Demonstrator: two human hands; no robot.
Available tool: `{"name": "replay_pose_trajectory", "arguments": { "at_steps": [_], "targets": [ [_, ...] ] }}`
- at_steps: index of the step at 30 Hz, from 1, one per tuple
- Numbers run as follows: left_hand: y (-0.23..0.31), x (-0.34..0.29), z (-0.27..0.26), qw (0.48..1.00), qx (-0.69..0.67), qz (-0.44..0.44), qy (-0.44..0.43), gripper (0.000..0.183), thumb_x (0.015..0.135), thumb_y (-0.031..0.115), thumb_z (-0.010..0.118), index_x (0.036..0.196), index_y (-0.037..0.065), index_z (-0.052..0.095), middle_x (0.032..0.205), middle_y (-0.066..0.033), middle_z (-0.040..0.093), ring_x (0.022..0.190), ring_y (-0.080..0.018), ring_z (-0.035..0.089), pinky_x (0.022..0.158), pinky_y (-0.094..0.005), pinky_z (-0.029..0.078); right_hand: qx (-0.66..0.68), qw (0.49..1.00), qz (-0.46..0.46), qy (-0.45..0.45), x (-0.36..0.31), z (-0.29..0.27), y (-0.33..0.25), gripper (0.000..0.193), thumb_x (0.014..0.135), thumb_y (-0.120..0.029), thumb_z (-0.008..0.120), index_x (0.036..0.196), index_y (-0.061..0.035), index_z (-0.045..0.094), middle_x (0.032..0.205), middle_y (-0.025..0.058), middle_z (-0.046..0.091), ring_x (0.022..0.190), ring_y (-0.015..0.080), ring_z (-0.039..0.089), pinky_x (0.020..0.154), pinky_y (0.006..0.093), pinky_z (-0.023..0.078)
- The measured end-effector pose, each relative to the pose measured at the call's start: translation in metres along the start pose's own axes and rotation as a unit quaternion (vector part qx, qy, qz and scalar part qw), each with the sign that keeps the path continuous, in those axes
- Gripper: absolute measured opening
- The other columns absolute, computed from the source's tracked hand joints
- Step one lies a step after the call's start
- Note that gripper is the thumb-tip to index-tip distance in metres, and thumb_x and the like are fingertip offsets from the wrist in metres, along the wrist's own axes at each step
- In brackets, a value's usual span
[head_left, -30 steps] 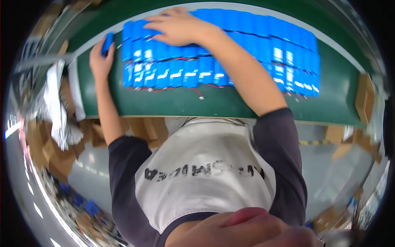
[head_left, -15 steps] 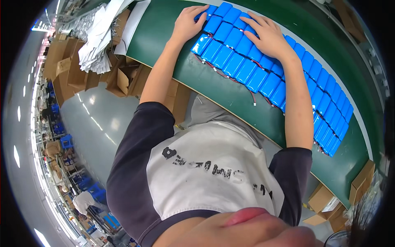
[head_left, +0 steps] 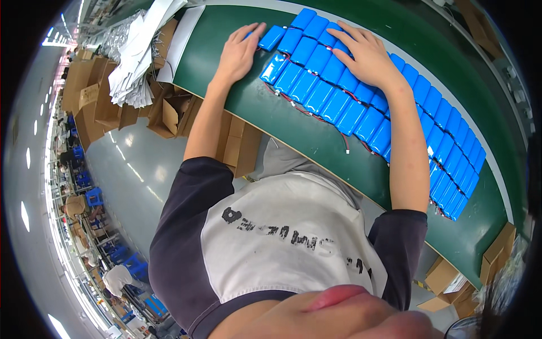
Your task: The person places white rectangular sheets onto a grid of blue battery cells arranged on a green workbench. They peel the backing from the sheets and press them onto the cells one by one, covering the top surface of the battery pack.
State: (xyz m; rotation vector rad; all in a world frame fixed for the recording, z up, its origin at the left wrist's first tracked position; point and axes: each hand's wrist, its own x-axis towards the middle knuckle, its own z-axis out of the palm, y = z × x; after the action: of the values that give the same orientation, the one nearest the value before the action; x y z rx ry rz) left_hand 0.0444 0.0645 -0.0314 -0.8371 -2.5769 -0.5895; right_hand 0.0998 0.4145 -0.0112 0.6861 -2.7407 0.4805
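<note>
Rows of blue shrink-wrapped battery packs (head_left: 319, 93) with thin red and black wires lie side by side on the green tabletop. My right hand (head_left: 367, 59) rests palm down on the far rows with its fingers spread. To the left of the rows, my left hand (head_left: 238, 55) is curled over a blue pack, of which only slivers show between the fingers. Beside its fingertips lies a single blue battery pack (head_left: 272, 38), slightly apart from the rows. The undersides of both hands are hidden.
The green table (head_left: 265, 116) curves across the view, with a white strip along its far side. White papers (head_left: 132, 73) and open cardboard boxes (head_left: 180, 110) stand at the left. Another box (head_left: 497, 251) is at the right end. Workers and blue stools appear far left.
My left hand has moved left and toward me, away from the rows. A pack at the rows' left end now lies separated. My right hand stays on the packs, nearly unmoved.
</note>
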Motion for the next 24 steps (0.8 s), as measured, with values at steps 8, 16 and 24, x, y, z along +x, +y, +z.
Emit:
{"name": "replay_pose_trajectory", "arguments": {
  "at_steps": [8,16,24],
  "targets": [
    [-0.045,0.034,0.007,0.991,-0.085,-0.032,-0.101,0.052,0.106,0.022,0.045,0.156,0.008,0.043,0.161,-0.0126,0.043,0.155,-0.032,0.028,0.126,-0.0419,0.022,-0.008,1.0,0.017,0.007,-0.003,0.0,0.005,0.047,0.104,-0.039,0.056,0.149,-0.0258,0.053,0.161,0.0073,0.043,0.146,0.0354,0.041,0.122,0.0482,0.032],
    [-0.065,0.14,0.068,0.961,-0.142,-0.055,-0.229,0.06,0.112,0.039,0.032,0.159,0.001,0.033,0.168,-0.0168,0.03,0.158,-0.0353,0.016,0.129,-0.0418,0.012,-0.005,1.0,0.013,0.015,-0.002,0.005,0.004,0.046,0.103,-0.038,0.057,0.147,-0.0251,0.055,0.16,0.0078,0.045,0.144,0.0361,0.043,0.122,0.0503,0.032],
    [0.017,0.068,0.017,0.915,-0.375,-0.122,-0.088,0.054,0.11,0.035,0.044,0.155,0.006,0.044,0.166,-0.0136,0.035,0.157,-0.0284,0.023,0.127,-0.0385,0.02,0.041,0.999,0.001,0.014,0.009,0.005,0.0,0.044,0.103,-0.041,0.056,0.142,-0.0204,0.061,0.158,0.0104,0.047,0.145,0.0364,0.041,0.12,0.0487,0.033]
  ]
}}
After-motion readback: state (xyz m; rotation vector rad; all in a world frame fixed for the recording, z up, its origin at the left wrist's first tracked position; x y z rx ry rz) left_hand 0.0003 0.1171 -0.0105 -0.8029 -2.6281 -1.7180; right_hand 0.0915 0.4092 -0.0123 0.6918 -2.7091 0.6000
